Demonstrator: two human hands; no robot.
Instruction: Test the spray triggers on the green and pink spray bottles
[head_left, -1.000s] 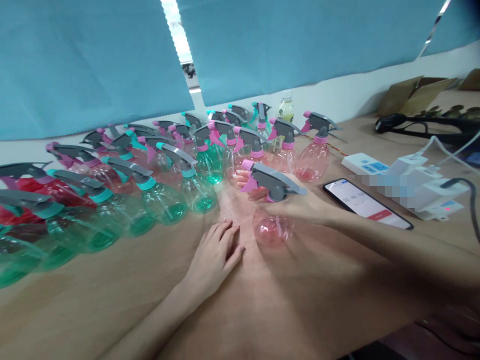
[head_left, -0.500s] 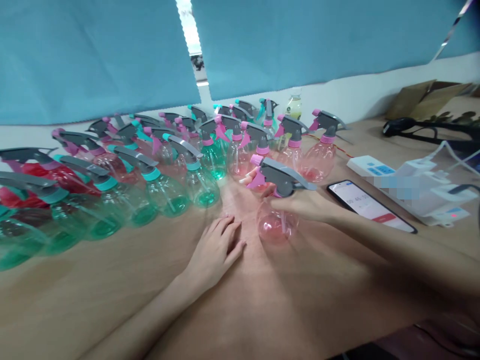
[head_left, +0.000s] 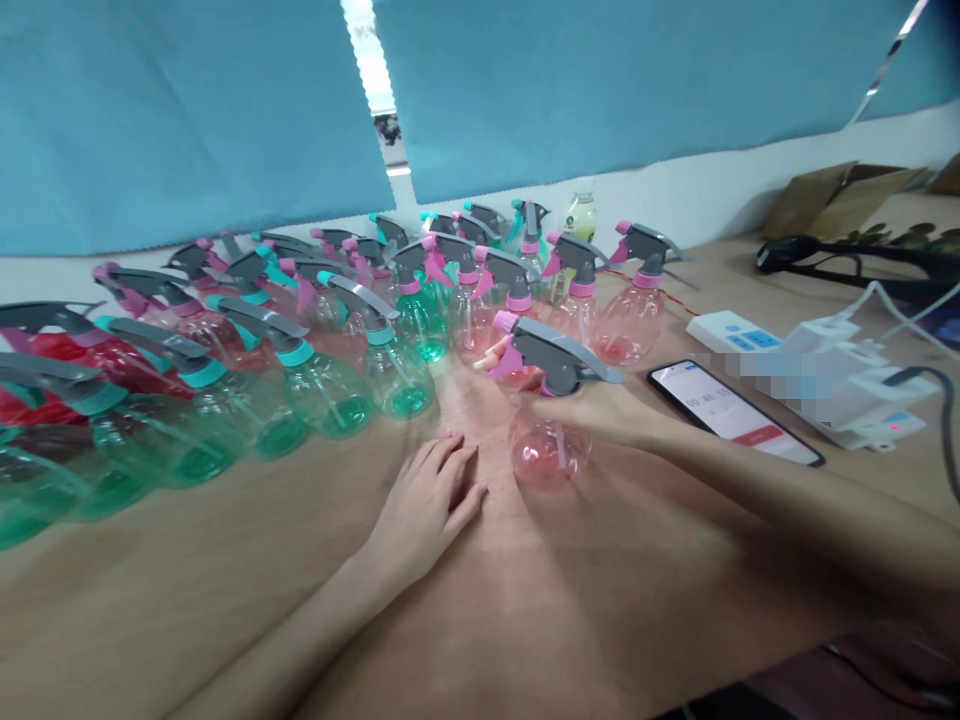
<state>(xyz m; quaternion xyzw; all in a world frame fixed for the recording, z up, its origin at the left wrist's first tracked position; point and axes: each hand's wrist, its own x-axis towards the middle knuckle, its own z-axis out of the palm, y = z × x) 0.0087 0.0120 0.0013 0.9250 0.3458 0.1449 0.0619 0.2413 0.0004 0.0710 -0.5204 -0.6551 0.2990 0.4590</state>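
My right hand (head_left: 581, 408) is wrapped round the neck of a clear pink spray bottle (head_left: 549, 455), just below its grey and pink trigger head (head_left: 551, 350). The bottle stands upright on the wooden table (head_left: 450, 620), and some of my fingers are hidden behind it. To its left, my left hand (head_left: 427, 495) lies palm down on the table with its fingers stretched out, holding nothing. The spray bottle nearest my left hand is a green one with a turquoise collar (head_left: 397, 375). Right behind the held bottle stands another pink one (head_left: 517, 300).
Several more green, pink and red spray bottles (head_left: 187, 430) fill the left and back of the table. At the right lie a phone (head_left: 735, 412) with a running timer, a white power strip (head_left: 739, 335) with plugs, black glasses (head_left: 847, 262) and a cardboard box (head_left: 810, 205).
The whole view has shifted slightly to the left. Both hands keep their places, and my right hand still grips the pink spray bottle.
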